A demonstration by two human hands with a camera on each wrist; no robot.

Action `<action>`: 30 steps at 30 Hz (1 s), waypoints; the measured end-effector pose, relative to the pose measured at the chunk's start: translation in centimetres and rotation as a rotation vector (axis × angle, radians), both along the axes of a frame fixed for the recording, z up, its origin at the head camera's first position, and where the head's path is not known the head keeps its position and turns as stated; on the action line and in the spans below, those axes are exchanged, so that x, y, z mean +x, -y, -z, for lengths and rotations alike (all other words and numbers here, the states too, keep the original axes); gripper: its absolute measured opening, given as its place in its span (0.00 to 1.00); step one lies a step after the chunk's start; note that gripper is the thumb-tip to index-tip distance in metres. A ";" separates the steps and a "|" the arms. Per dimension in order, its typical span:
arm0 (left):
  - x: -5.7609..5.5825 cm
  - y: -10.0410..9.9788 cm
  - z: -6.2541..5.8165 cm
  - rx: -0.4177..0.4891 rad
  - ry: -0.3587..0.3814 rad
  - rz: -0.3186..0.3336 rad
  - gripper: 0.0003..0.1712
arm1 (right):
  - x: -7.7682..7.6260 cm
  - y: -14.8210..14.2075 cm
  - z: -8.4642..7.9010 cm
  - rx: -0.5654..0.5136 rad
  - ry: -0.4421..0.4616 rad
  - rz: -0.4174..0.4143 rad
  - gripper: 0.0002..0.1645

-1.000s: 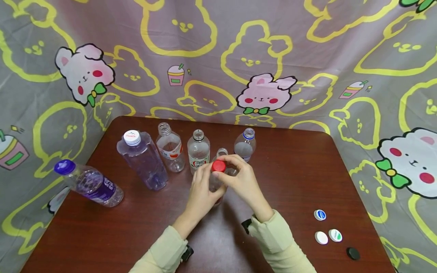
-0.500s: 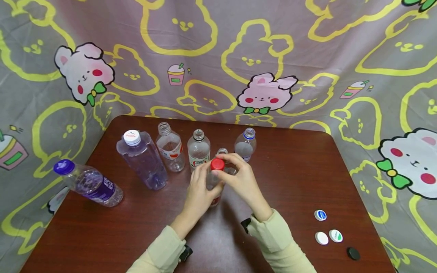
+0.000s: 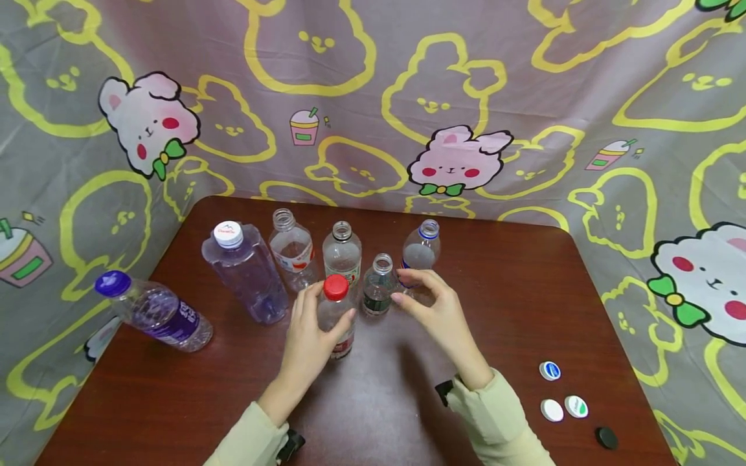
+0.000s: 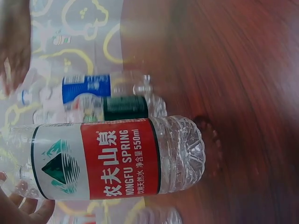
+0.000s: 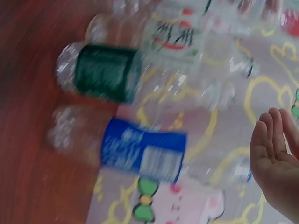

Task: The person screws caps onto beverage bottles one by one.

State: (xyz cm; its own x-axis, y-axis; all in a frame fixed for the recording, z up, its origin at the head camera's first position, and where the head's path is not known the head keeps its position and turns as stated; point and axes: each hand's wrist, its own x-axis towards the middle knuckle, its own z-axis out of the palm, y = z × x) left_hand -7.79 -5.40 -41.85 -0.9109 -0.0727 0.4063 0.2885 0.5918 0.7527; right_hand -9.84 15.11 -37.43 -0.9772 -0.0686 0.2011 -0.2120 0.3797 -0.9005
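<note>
My left hand [image 3: 305,336] grips the upper part of a clear plastic water bottle [image 4: 121,158] with a red and white label. A red cap [image 3: 336,287] sits on its neck, and its base is close over the table. To the right, my right hand [image 3: 437,314] holds nothing, its thumb and fingers apart. Beside its fingertips stands a small uncapped bottle [image 3: 377,301] with a dark green label. Just behind that hand is an uncapped bottle with a blue label [image 5: 142,149], partly hidden by the fingers in the head view.
Two uncapped clear bottles, one with an orange-marked label [image 3: 294,255] and one with a white label [image 3: 342,255], stand behind. Left are a big white-capped bottle [image 3: 250,278] and a purple-capped bottle [image 3: 166,317]. Loose white caps [image 3: 552,410] and a black cap [image 3: 607,437] lie at right.
My right hand has let go of the red cap and moved right. My left hand has shifted left with the red-capped bottle, uncovering the green-labelled bottle.
</note>
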 end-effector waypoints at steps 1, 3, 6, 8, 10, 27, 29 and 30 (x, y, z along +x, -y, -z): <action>0.1 0.5 0.0 0.007 0.001 -0.014 0.34 | 0.1 -0.6 0.3 0.005 0.013 0.012 0.22; 0.4 1.5 0.1 0.019 -0.016 -0.048 0.34 | 0.2 -2.0 0.8 0.028 0.038 0.045 0.22; 0.8 3.1 0.3 0.041 -0.055 -0.096 0.34 | 0.7 -4.1 1.5 0.060 0.065 0.097 0.21; 1.1 4.2 0.5 0.047 -0.079 -0.126 0.34 | 1.1 -5.6 2.0 0.088 0.076 0.136 0.20; 1.5 5.2 0.6 0.051 -0.094 -0.152 0.34 | 1.6 -7.1 2.4 0.118 0.083 0.167 0.20; 1.7 10.3 1.1 0.089 -0.080 -0.338 0.32 | 8.5 -20.3 7.4 0.499 0.434 0.357 0.30; 1.6 10.7 1.1 0.094 -0.074 -0.352 0.32 | 9.2 -21.0 7.9 0.533 0.451 0.366 0.30; 1.6 10.8 1.1 0.095 -0.066 -0.360 0.32 | 9.6 -21.3 8.1 0.546 0.456 0.370 0.29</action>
State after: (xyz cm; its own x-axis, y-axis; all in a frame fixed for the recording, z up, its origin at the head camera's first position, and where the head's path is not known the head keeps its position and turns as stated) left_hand -6.18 -16.22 -42.95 -0.7923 -0.4236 0.4391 0.1244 0.5923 0.7960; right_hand -0.27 36.39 -45.53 -0.9337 0.3023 -0.1917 0.3577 0.7653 -0.5352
